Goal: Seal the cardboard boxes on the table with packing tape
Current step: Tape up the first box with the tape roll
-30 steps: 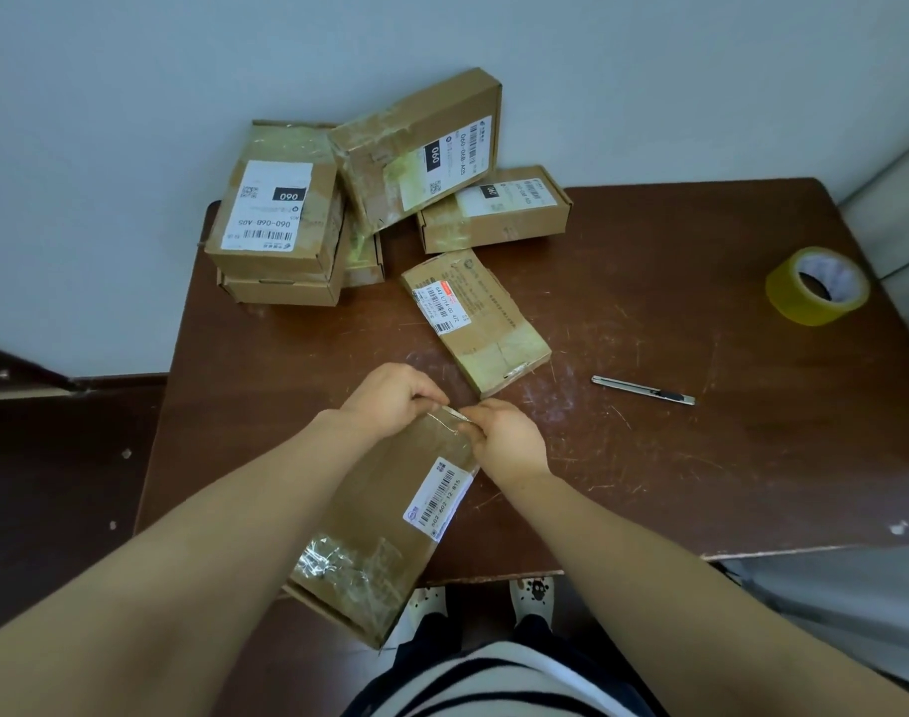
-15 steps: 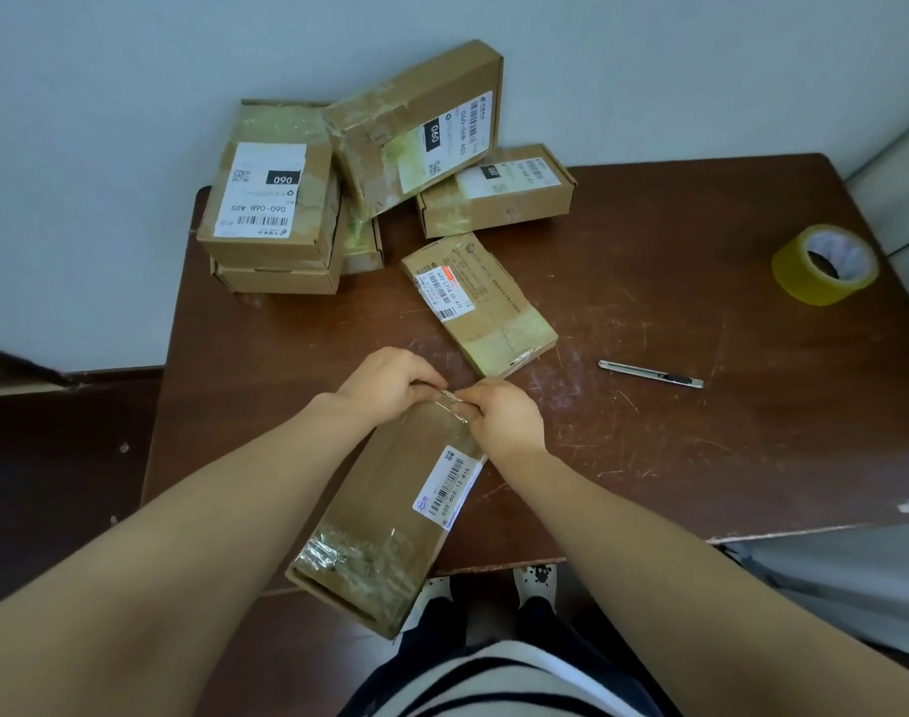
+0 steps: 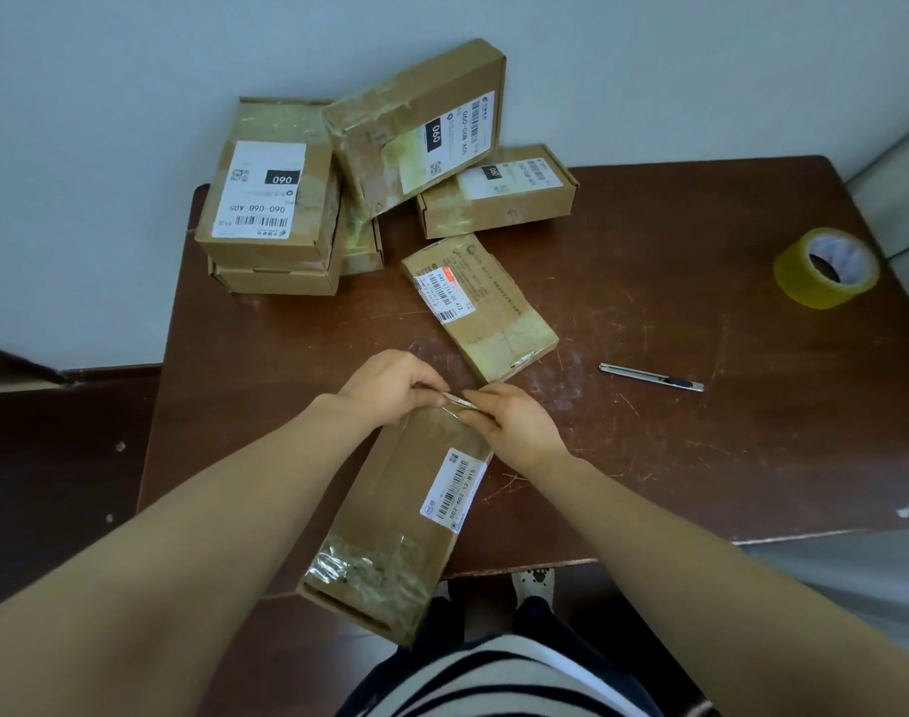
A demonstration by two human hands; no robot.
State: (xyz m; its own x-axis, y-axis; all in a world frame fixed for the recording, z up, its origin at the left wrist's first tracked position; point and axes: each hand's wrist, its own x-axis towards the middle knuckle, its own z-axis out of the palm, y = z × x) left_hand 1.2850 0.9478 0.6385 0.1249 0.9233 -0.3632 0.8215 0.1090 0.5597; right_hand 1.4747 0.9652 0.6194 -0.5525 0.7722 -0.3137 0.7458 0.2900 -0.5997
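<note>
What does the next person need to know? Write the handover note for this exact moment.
Left hand and right hand: both pinch a strip of clear tape at the far end of the long box, which overhangs the table's near edge.
Tape roll: far right of table. Utility knife: right of the hands, untouched.
Done: near end of the long box carries tape.
Left: press down the far end. The flat box and the pile of boxes by the wall show tape; check their seams, which cannot be judged from here.
</note>
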